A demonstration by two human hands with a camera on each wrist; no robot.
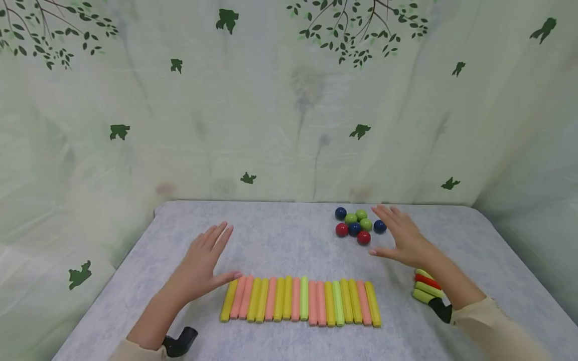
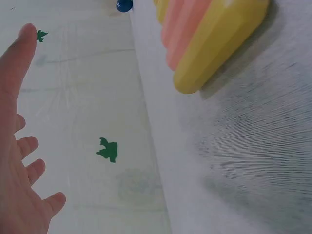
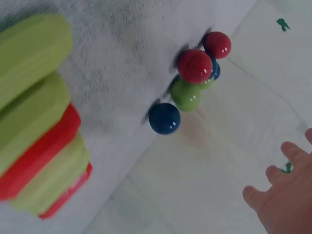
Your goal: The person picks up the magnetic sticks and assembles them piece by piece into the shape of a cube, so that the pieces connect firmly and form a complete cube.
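My left hand (image 1: pixel 198 263) hovers over the left side of the table with fingers straight and thumb spread, holding nothing. Its thumb overlaps the left end of a row of yellow, pink and light green sticks (image 1: pixel 295 300) in the head view. In the left wrist view, a yellow stick (image 2: pixel 219 46) ends that row, well apart from the fingers. At the right, my right hand (image 1: pixel 404 240) is also raised with fingers extended and nothing in it. Just left of it lies a cluster of red (image 1: pixel 341 229), green (image 1: pixel 361 214) and dark blue balls (image 1: pixel 380 226).
Below the right forearm, a smaller group of green and red sticks (image 1: pixel 427 288) is partly covered by the sleeve and black wrist strap. A pale curtain (image 1: pixel 271 110) with leaf prints hangs behind the grey table (image 1: pixel 280 250).
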